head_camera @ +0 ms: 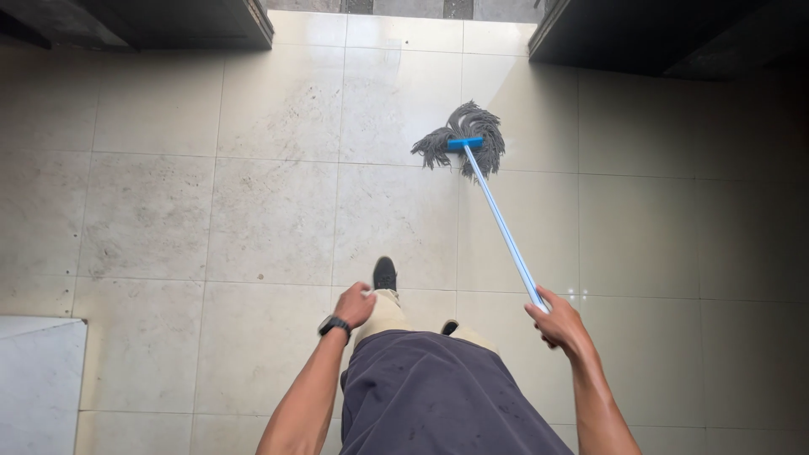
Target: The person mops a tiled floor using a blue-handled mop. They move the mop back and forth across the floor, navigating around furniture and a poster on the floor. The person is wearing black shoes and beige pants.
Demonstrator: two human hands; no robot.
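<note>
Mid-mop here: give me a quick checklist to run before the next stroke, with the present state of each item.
1. Right hand closed around the mop handle: ok.
2. Left hand free, off the handle, held near the thigh: ok.
3. Grey mop head flat on the tiled floor: ok.
4. Tiles ahead of the mop head free of objects: ok.
5. Dark cabinet bases apart from the mop head: ok.
6. Floor wetness underfoot: cannot tell.
</note>
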